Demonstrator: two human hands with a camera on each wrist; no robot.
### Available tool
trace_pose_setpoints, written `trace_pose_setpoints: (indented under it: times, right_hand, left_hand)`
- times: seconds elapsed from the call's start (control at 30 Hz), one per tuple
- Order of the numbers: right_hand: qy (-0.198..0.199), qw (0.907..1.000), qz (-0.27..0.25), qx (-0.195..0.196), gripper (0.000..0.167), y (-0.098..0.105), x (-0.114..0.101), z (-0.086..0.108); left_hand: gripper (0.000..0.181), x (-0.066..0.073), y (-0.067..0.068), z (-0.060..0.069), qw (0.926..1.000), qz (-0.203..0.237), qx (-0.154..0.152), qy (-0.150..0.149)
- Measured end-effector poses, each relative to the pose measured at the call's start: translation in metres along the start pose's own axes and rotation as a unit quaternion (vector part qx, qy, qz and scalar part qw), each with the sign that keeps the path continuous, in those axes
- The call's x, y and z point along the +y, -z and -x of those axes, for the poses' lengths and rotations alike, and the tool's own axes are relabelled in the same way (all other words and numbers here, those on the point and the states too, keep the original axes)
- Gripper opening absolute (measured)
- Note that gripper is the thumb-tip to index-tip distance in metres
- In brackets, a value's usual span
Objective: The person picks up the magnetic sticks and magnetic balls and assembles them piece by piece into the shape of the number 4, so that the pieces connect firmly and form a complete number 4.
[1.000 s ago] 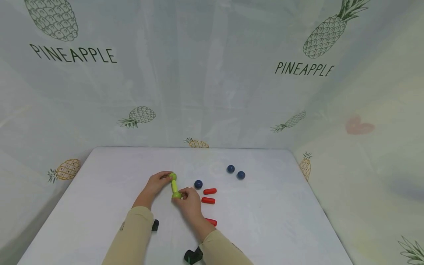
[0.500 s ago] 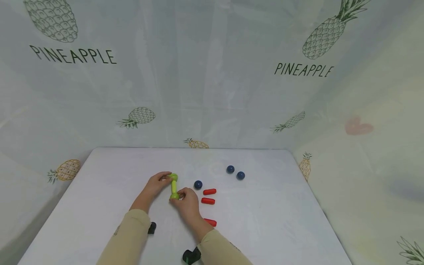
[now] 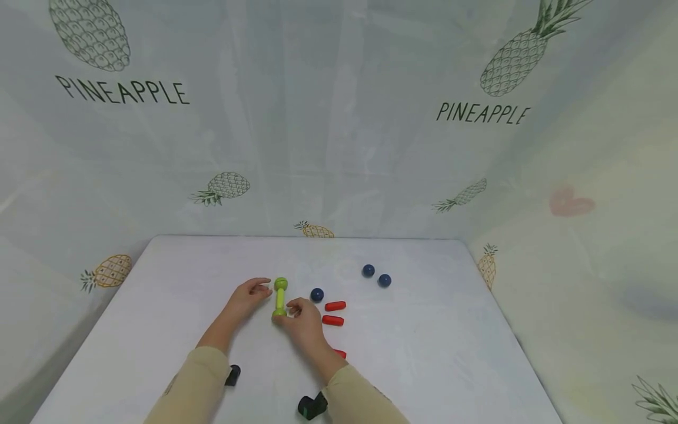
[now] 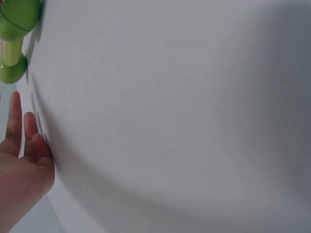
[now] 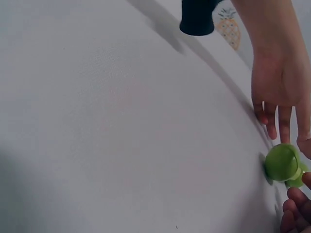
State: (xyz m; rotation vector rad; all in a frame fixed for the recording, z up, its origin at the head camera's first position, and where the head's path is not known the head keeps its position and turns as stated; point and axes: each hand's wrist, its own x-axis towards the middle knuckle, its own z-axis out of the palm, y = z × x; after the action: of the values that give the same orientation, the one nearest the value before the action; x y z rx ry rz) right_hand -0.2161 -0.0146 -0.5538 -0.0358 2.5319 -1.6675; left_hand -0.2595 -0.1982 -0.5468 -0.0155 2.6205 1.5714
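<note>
A green dumbbell-shaped piece (image 3: 280,298), two round ends joined by a lighter bar, lies lengthwise on the white table. Its far end has my left hand (image 3: 245,299) just left of it, fingers apart and a small gap between them and the ball. In the left wrist view, that hand (image 4: 24,165) holds nothing, below the green piece (image 4: 18,19). My right hand (image 3: 307,325) pinches the near end, thumb against the ball's near side and fingers bent at its right. The right wrist view catches only its fingertips (image 5: 296,208) beside the green ball (image 5: 282,162).
A dark blue ball (image 3: 316,295) sits right of the piece, two more (image 3: 368,271) farther back. Red sticks (image 3: 333,321) lie right of my right hand, one partly behind the forearm. Black wrist-worn items (image 3: 312,406) show by both sleeves. Patterned cloth hangs behind the table.
My left hand has let go of the far green ball and drawn back left. The green piece has turned slightly, its far end shifting right. My right hand has stayed at the near end.
</note>
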Motion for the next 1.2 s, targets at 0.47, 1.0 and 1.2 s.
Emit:
trace_pose_setpoints:
  times: [0.47,1.0,1.2]
  right_hand:
    - [0.030,0.9993,0.021,0.002,0.033,0.039,-0.004,0.014]
    - [0.032,0.9980,0.047,0.028,0.032,0.067,0.009,0.022]
    - [0.042,0.9947,0.088,0.034,0.029,0.079,0.013,0.024]
  left_hand:
    - [0.040,0.001,-0.009,0.020,0.9993,-0.025,-0.015,0.026]
    - [0.043,0.009,-0.021,0.040,0.9998,-0.004,-0.013,0.013]
    - [0.043,0.009,-0.025,0.044,0.9997,0.007,-0.008,0.024]
